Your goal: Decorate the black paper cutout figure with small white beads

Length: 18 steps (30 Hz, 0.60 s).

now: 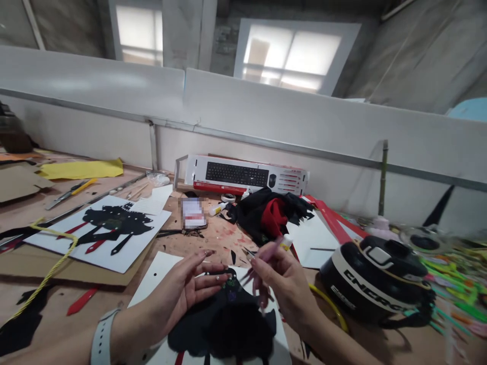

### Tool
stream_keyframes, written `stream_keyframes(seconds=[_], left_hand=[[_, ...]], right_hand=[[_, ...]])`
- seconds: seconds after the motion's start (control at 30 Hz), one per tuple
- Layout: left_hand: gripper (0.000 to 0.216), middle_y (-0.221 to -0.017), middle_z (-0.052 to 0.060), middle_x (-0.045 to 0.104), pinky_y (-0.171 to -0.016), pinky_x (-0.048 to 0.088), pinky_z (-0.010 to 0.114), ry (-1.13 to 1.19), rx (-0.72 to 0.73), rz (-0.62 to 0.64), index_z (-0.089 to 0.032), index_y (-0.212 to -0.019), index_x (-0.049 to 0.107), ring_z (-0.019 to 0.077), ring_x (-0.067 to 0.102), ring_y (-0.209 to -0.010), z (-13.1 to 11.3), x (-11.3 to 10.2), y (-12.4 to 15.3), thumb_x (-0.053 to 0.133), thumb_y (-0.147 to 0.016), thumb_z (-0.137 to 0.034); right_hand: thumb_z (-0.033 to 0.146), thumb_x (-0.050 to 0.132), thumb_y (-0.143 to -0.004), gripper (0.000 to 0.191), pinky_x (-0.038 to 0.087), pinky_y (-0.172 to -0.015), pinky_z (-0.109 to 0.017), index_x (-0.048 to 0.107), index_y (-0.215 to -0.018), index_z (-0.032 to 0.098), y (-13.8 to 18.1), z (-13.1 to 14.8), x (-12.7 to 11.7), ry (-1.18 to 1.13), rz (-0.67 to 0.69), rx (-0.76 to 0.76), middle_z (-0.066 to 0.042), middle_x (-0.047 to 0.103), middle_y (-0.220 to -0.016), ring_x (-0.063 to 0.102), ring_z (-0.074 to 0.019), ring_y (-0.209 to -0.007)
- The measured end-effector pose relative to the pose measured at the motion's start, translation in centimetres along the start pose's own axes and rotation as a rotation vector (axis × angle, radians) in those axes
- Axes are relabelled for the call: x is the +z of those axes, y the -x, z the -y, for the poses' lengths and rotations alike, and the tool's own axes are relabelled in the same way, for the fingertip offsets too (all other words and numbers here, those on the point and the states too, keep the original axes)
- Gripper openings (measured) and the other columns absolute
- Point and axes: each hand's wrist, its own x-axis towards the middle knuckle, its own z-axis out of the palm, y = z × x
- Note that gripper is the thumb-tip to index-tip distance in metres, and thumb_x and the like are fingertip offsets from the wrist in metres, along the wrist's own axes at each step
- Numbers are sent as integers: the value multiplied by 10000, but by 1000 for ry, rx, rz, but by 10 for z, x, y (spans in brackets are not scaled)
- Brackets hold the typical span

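My left hand (186,290) lies with its fingers stretched out flat, pressing on a black paper cut-out (224,324) that rests on a white sheet (155,276) in front of me. My right hand (283,281) is closed in a pinch around a thin pink pen-like tool (266,253), tip pointing down at a small green and purple patch (230,285) on the cut-out's top. A pale band is on my left wrist (102,337).
A black round bag (375,284) sits at the right. A keyboard box (247,175) stands by the back wall, with black and red cloth (268,215) before it. Left lie a finished black cut-out on white paper (114,228), a yellow cord (53,263), cardboard and a utility knife (70,192).
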Motion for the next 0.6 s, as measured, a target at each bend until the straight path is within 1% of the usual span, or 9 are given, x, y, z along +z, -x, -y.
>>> stream_keyframes(seconds=[0.07,0.13,0.2,0.27,0.33,0.4,0.47,0.53,0.6], left_hand=[[269,-1113,188,708,-901,530,368,-6,-8,13,-117,-1088,555,257,708,-958,2,0,0,573,-908,-316],[279,-1103,170,710,-906,523,385,-38,-4,6,-132,-1095,550,260,703,-963,5,0,2,589,-897,-324],[307,-1065,145,717,-875,532,390,-95,8,-4,-153,-1125,536,255,710,-932,11,0,4,594,-894,-347],[344,-1036,124,718,-849,538,399,-138,4,-6,-174,-1161,511,252,717,-896,18,0,7,585,-898,-384],[366,-990,99,718,-830,543,404,-143,-17,-9,-190,-1170,491,243,726,-844,25,-1,8,578,-900,-421],[372,-962,88,718,-809,546,392,-131,-42,-16,-191,-1164,479,228,728,-797,31,-2,7,560,-907,-447],[365,-950,98,721,-781,546,370,-117,-60,-23,-179,-1161,471,210,725,-755,34,-3,6,514,-929,-458],[353,-950,118,723,-793,539,371,-93,-65,-26,-161,-1181,459,208,723,-755,33,-3,5,432,-966,-439],[356,-931,126,727,-816,531,387,-75,-59,-41,-153,-1215,439,221,726,-776,30,-2,5,361,-989,-417]], right_hand=[[464,769,-756,384,424,-333,-133,488,-762,203,0,-7,0,-38,2,-5,51,640,-458,538,-76,-323],[450,751,-784,343,437,-354,-134,531,-852,196,2,-11,-1,-43,-1,-20,58,632,-439,547,-77,-327],[467,721,-810,335,470,-369,-153,593,-923,179,4,-12,-4,-30,3,-44,47,636,-454,566,-88,-348],[490,678,-842,333,496,-369,-177,658,-895,162,7,-13,-8,-8,29,-77,15,652,-486,588,-103,-370],[490,636,-876,342,488,-359,-175,703,-826,158,9,-12,-11,26,60,-126,-9,661,-520,590,-102,-382],[469,616,-899,323,485,-386,-162,745,-846,178,11,-10,-14,73,98,-185,-11,661,-559,593,-93,-424],[450,609,-912,289,505,-453,-160,771,-888,211,12,-5,-15,124,144,-226,-16,680,-620,617,-90,-495],[445,608,-914,269,527,-508,-167,781,-921,238,11,0,-15,161,188,-226,-31,722,-689,657,-102,-564],[404,674,-875,201,544,-547,-177,785,-911,240,10,4,-14,230,201,-216,-46,758,-754,691,-122,-622]])
